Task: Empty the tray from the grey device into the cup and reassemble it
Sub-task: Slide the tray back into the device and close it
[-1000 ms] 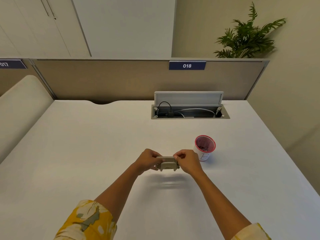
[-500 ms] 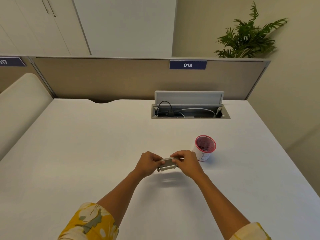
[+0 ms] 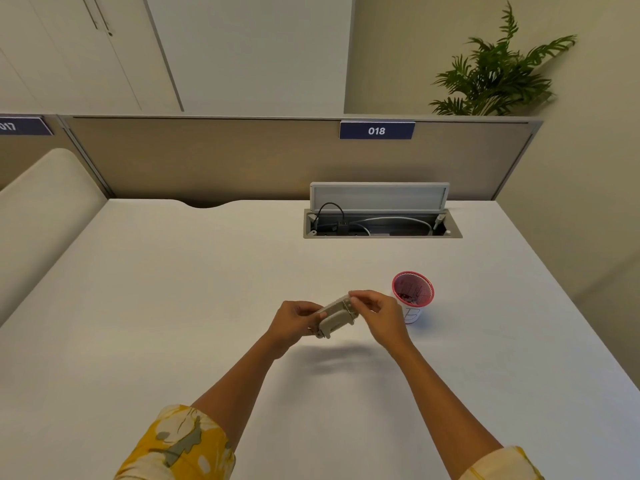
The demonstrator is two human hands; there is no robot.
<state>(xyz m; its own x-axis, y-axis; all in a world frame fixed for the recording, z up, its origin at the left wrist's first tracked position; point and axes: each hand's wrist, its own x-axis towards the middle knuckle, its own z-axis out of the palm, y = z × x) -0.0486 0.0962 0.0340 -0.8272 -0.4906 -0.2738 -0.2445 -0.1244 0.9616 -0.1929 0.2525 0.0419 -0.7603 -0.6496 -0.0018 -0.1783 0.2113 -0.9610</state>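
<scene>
A small grey device (image 3: 336,317) is held above the white desk, tilted with its right end raised. My left hand (image 3: 292,318) grips its lower left end. My right hand (image 3: 379,311) pinches its upper right end with thumb and fingers. I cannot tell whether the tray is in or out of the device. To the right stands a white paper cup (image 3: 412,297) with a red rim, upright on the desk, with dark bits inside. The cup is just beyond my right hand.
An open cable hatch (image 3: 381,220) with cords sits in the desk at the back. A beige partition (image 3: 242,157) labelled 018 closes the far edge. A potted plant (image 3: 498,74) stands behind it at right. A padded seat back (image 3: 38,216) is at left.
The device has been turned from level to tilted, its right end lifted. Both hands stayed on it and shifted slightly toward the cup.
</scene>
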